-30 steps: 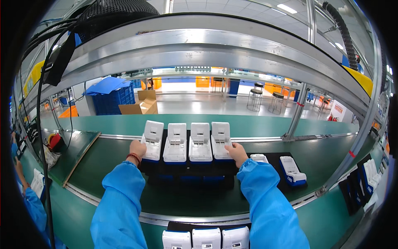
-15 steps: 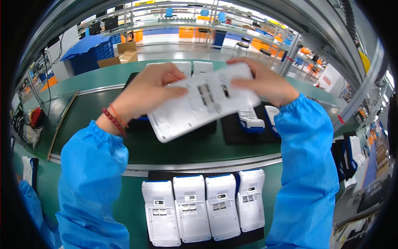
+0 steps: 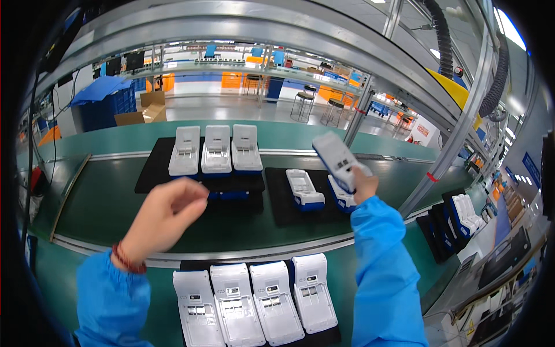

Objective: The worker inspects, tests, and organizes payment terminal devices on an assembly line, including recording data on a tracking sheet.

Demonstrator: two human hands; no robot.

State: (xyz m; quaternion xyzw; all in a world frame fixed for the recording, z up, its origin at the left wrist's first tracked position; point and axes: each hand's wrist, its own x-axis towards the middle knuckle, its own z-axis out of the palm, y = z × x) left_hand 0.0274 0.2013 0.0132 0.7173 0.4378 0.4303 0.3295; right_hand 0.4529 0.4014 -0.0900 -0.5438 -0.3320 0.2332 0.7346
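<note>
White handheld terminal (image 3: 338,160) raised over belt, gripped at its lower end by right hand (image 3: 363,186). Left hand (image 3: 167,211) loosely curled, holding nothing, above conveyor belt (image 3: 104,202). Half a second back both hands held the unit. Three white units (image 3: 215,151) on black mat beyond; four (image 3: 254,301) nearest.

Right hand (image 3: 364,186) mostly behind the white device (image 3: 337,161), grip perhaps closed.
</note>
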